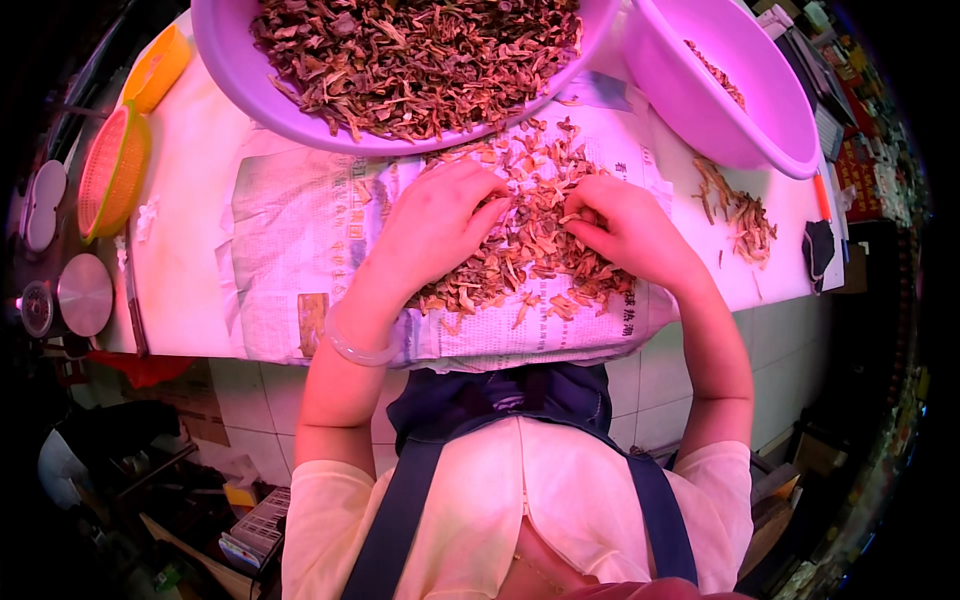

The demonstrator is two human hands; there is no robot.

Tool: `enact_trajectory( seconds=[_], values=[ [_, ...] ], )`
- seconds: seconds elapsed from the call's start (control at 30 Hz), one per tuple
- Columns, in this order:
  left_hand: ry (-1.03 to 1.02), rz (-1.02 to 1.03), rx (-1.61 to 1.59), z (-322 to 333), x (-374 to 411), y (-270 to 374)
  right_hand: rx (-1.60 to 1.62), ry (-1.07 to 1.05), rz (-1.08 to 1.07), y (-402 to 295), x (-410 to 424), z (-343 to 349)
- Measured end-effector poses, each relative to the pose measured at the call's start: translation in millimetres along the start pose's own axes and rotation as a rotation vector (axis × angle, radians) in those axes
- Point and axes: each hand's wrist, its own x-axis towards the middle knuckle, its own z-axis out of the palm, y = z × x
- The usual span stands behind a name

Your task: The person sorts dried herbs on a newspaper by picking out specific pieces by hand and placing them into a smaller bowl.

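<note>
Dried brown plant strips (536, 232) lie loosely scattered over newspaper sheets (285, 225) on the table. My left hand (442, 217), with a pale bangle (364, 345) on its wrist, rests at the left side of the scattered strips; thumb and fingertips are close together, and whether they pinch a piece is unclear. On the right side of the strips, my right hand (619, 221) has a small dried piece (576, 218) between thumb and fingers. Just beyond both hands stands a large purple basin (247, 97) heaped with the same dried strips.
A second purple basin (780, 97) with few strips is tilted at the back right, a small strip pile (750, 229) below it. At the left are a yellow basket (112, 176), an orange container (157, 67) and a knife (135, 307). A dark cloth item (817, 251) lies far right.
</note>
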Motion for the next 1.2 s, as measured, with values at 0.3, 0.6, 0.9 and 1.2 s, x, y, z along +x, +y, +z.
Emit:
enact_trajectory(
  seconds=[0.3, 0.6, 0.9, 1.2],
  values=[
    [0.028, 0.017, 0.001, 1, -1, 0, 0.661, 0.012, 0.201, 23, -15, 3],
    [0.146, -0.030, 0.037, 1, -1, -3, 0.104, 0.379, -0.031, 52, 24, 6],
    [0.238, -0.100, 0.058, -8, 1, -4, 0.465, 0.076, -0.183, 35, 32, 6],
    [0.183, -0.057, 0.071, -2, 2, -10, 0.040, 0.372, -0.179, 42, 67, 19]
  ],
)
